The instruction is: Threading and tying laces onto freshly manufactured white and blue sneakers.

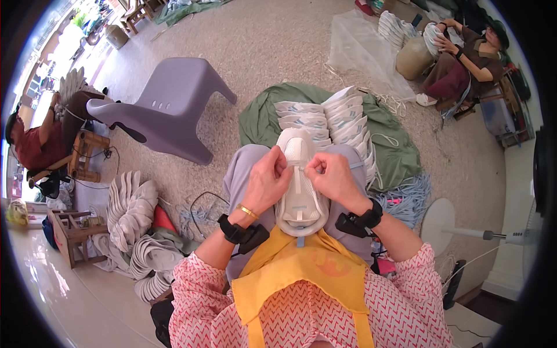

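A white-beige shoe upper (pixel 301 210) lies over my lap between my knees, its toe pointing away and its collar toward me. On its left side my left hand (pixel 268 181) is closed, thumb and fingertips pinched beside the eyelet area. Across from it, my right hand (pixel 335 178) pinches at the right of the tongue. Whatever thin thing the fingertips hold is too small to make out. Just beyond the toe, flat white shoe uppers (pixel 348 119) with blue markings are stacked in two rows on a green cloth (pixel 264 119).
A grey plastic chair (pixel 168 95) stands ahead left. More stacked uppers (pixel 134 211) sit at left beside a wooden stool (pixel 72 235). Pale blue laces (pixel 415 200) heap at right, near a white round fan-like disc (pixel 439 226). Two people sit working, one far left, one far right.
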The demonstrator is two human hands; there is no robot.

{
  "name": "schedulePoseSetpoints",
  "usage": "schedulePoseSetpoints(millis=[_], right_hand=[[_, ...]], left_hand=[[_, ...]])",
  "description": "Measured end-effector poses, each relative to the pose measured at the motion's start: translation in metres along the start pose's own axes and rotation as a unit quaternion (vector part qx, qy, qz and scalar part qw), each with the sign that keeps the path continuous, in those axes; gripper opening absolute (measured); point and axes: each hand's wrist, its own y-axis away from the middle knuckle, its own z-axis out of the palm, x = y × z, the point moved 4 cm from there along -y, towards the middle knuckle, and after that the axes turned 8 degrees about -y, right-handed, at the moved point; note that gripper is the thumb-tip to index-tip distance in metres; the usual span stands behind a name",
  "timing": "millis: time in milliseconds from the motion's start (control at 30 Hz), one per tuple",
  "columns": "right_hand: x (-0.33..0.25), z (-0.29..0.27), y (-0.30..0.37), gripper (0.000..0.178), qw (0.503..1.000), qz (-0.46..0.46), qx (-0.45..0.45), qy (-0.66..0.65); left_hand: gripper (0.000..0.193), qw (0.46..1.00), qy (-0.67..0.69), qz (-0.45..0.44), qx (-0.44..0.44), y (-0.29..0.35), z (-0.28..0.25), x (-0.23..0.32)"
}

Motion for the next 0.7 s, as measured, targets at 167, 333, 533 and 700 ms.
schedulePoseSetpoints(millis=[167,333,533,700], right_hand=[[0.007,-0.002,0.0,0.014,0.987,0.104,-0.05,-0.116],[-0.006,-0.004,0.003,0.014,0.999,0.011,-0.029,-0.031],[-0.007,-0.004,0.004,0.014,0.999,0.008,-0.018,-0.027],[0.0,-0.002,0.004,0.014,0.991,0.091,-0.036,-0.095]], left_hand=[[0.017,1.0,0.014,-0.004,-0.002,0.001,0.0,0.002],[0.017,1.0,0.012,-0.012,-0.008,0.001,-0.002,0.002],[0.018,1.0,0.017,-0.004,-0.007,0.001,-0.001,0.001],[0.018,1.0,0.015,0.006,0.001,0.002,-0.001,0.002]])
